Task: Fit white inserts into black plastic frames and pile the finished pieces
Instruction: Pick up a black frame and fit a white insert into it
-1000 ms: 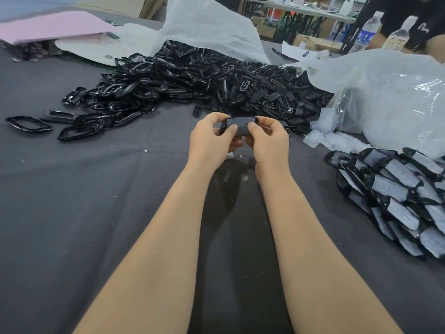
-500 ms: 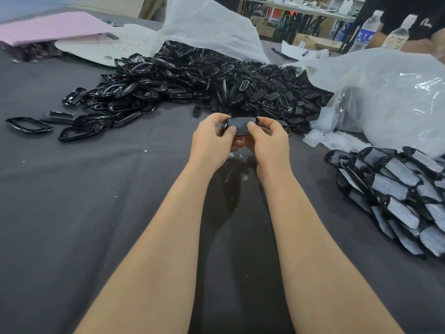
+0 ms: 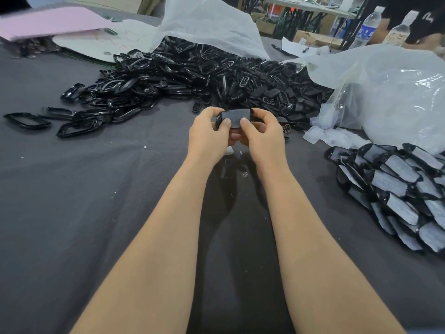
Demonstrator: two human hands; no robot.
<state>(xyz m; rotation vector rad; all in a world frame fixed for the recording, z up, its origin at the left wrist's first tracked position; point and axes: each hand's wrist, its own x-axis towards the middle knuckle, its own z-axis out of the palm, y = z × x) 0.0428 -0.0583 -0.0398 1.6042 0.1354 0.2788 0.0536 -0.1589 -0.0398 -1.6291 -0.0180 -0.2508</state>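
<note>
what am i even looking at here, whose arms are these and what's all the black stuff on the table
There is no machine here: these are a person's two bare arms, seen from a camera worn on their head that looks forward and down. The left hand and right hand together pinch one rounded black plastic frame with a pale insert filling it, thumbs pressing on top. Beyond them lies a big heap of loose black plastic frames. To the right sit a clear plastic bag, loose white inserts and a pile of finished pieces, all on a dark grey cloth.
</note>
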